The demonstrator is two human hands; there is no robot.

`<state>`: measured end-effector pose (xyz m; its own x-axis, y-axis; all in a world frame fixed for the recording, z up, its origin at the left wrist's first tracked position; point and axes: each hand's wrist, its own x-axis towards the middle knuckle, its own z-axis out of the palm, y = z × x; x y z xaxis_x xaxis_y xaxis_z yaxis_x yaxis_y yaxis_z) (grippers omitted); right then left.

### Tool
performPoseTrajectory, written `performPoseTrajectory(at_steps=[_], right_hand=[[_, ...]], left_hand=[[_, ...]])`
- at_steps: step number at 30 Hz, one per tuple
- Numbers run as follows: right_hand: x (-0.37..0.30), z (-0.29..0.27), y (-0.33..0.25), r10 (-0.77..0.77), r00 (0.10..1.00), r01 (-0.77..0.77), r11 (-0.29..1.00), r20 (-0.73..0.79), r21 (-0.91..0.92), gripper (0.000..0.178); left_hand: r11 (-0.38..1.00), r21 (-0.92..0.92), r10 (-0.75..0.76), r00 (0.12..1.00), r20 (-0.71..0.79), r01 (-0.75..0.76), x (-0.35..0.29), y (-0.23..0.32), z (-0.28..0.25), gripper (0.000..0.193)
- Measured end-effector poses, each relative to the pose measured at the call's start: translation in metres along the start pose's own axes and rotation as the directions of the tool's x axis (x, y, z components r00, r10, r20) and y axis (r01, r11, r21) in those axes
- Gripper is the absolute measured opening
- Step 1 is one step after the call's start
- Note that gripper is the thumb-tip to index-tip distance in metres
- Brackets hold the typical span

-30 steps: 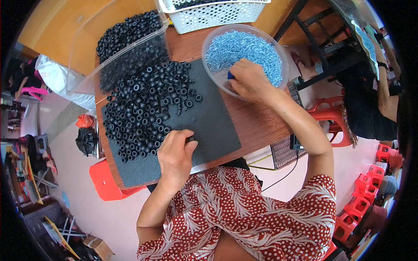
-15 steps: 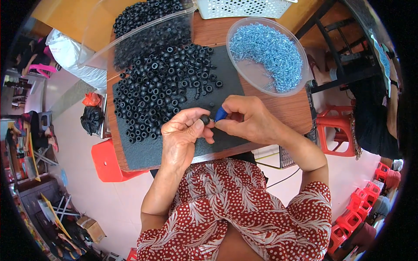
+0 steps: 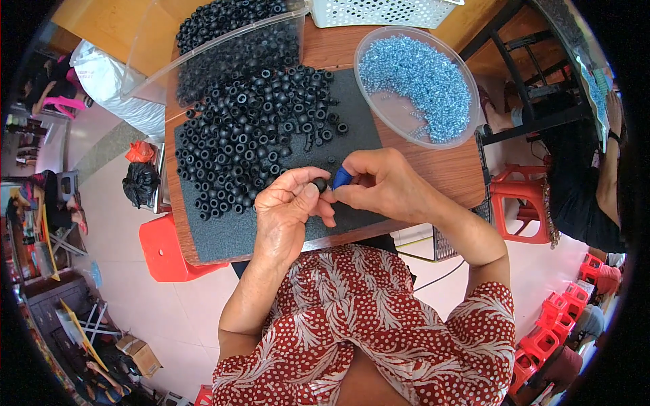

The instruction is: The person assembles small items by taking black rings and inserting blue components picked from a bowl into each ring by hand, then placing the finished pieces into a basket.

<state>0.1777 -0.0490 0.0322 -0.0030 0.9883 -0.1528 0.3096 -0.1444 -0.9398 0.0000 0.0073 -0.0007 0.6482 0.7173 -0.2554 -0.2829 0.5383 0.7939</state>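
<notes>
My left hand (image 3: 290, 215) pinches a small black rubber ring (image 3: 319, 184) between thumb and fingers. Right beside it, my right hand (image 3: 384, 184) grips a small blue piece (image 3: 342, 178), pressed against the ring. Both hands hover over the front of a black foam mat (image 3: 237, 230). A large heap of black rings (image 3: 252, 139) lies on the mat behind my hands. A clear round bowl (image 3: 396, 115) with many small blue pieces (image 3: 420, 84) stands at the back right.
A clear plastic bin (image 3: 223, 47) of more black rings stands at the back left, a white perforated basket (image 3: 379, 12) behind the bowl. The brown table edge (image 3: 447, 196) runs under my right wrist. Red stools (image 3: 166, 250) stand on the floor; another person (image 3: 596, 169) sits at far right.
My right hand left the bowl and came to my left hand with a blue piece. My left hand lifted a black ring off the mat. Both hands now meet at the mat's front.
</notes>
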Motion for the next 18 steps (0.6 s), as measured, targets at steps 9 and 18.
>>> performPoseTrajectory(at_steps=[9,18], right_hand=[[0.0028,-0.0019,0.0043,0.035,0.999,-0.035,0.999,0.035,-0.013,0.019],[0.004,-0.0022,-0.0005,0.063,0.996,-0.059,0.997,0.065,-0.051,0.021]], left_hand=[[0.979,0.178,0.1,0.995,-0.011,-0.097,-0.0016,-0.0051,0.0018,0.019],[0.979,0.18,0.104,0.994,-0.012,-0.101,-0.0024,-0.0075,0.0014,0.02]])
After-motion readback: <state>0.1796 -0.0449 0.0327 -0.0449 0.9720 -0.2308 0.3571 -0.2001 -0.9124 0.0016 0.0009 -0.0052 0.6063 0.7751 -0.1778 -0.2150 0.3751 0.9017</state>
